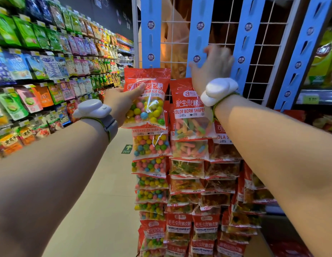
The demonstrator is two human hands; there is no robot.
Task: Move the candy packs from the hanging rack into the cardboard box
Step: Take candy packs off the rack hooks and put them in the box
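A wire rack with blue hanging strips carries columns of red-topped candy packs. My left hand grips the top watermelon bubble gum pack of the left column, thumb on its front; whether that pack is still clipped to its strip I cannot tell. My right hand is blurred, raised with spread fingers against the second blue strip, above the color worm pack, and holds nothing. More packs hang below. No cardboard box is in view.
A long shelf wall of snack bags runs along the left side of the aisle. The beige floor with a green exit arrow lies between. Another shelf with bags stands at the right.
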